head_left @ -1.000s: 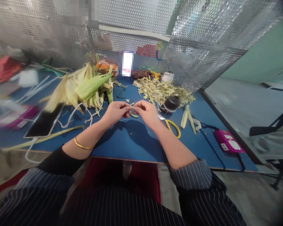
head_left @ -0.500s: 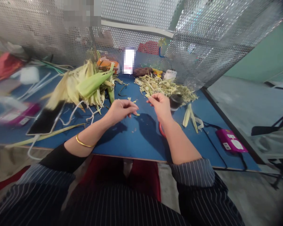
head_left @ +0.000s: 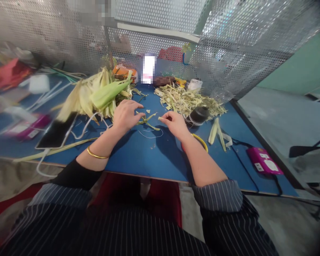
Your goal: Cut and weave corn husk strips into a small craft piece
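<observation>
My left hand (head_left: 127, 115) is over the blue table (head_left: 138, 156), fingers apart, beside a small green husk bundle (head_left: 148, 122) that lies between my hands. A thin white thread (head_left: 160, 135) loops on the table just below the bundle. My right hand (head_left: 174, 124) pinches a small pale husk piece (head_left: 160, 118) between thumb and forefinger. Behind my left hand is a large heap of corn husks (head_left: 104, 94). Shredded husk pieces (head_left: 186, 99) are piled beyond my right hand, next to a dark thread spool (head_left: 199, 114).
Scissors with a yellow handle (head_left: 202, 142) lie partly under my right forearm. At left are a black phone (head_left: 57, 131) with a white cable and a long husk strip (head_left: 61, 150). A magenta power block (head_left: 264, 160) sits at right. Perforated metal panels (head_left: 154, 42) stand behind.
My left hand has moved up and left and opened. The green bundle and thread now show between my hands. My right hand is lower and left; the spool now looks tilted over.
</observation>
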